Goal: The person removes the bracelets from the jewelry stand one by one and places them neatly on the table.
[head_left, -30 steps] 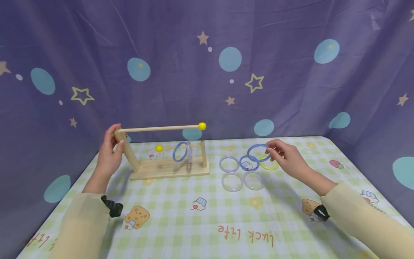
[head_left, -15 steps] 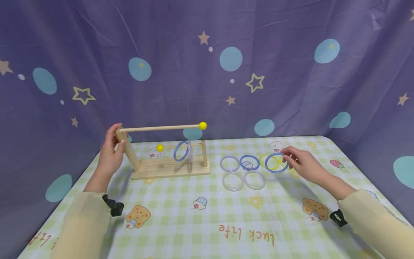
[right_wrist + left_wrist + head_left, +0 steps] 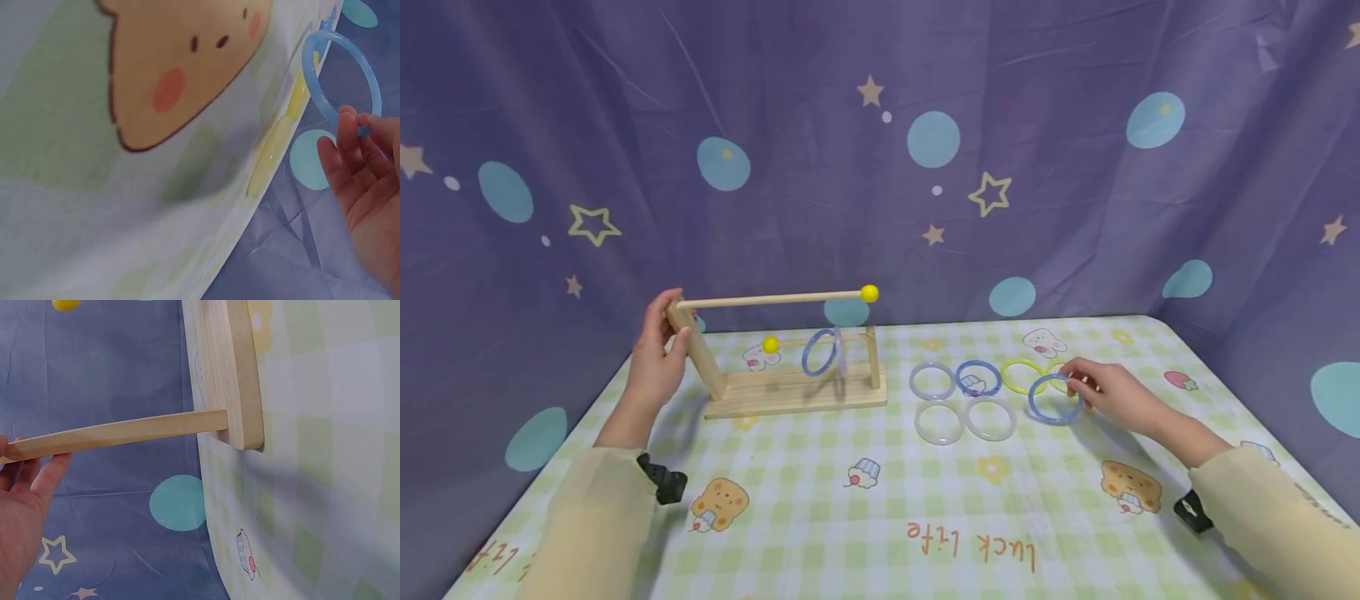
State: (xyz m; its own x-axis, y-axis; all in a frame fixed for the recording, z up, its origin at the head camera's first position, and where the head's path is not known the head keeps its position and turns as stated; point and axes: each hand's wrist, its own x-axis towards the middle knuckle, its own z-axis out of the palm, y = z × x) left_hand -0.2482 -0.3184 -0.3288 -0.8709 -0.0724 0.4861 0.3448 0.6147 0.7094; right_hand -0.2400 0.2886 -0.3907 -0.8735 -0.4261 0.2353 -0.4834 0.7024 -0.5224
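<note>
My left hand (image 3: 658,354) grips the top of the tall upright on a wooden ring stand (image 3: 790,392), thumb on the near side. In the left wrist view the fingers pinch the post (image 3: 125,432) at its upper end. A blue ring (image 3: 820,352) and a pale, clear ring (image 3: 840,354) hang on the stand's lower peg. My right hand (image 3: 1112,396) pinches another blue ring (image 3: 1054,420) by its right side, close over the table. The right wrist view shows this blue ring (image 3: 315,94) between thumb and fingertips, off the cloth.
Left of the right hand lie a blue ring (image 3: 978,394), a yellow ring (image 3: 1021,392) and several clear rings (image 3: 939,442). A second yellow ring (image 3: 1054,367) is partly hidden by the right hand. A patterned curtain (image 3: 880,167) stands behind the checked tablecloth (image 3: 790,517).
My right hand has carried its blue ring rightward, then lower and nearer, from above the other blue ring to in front of the yellow rings. The left hand keeps its hold on the upright.
</note>
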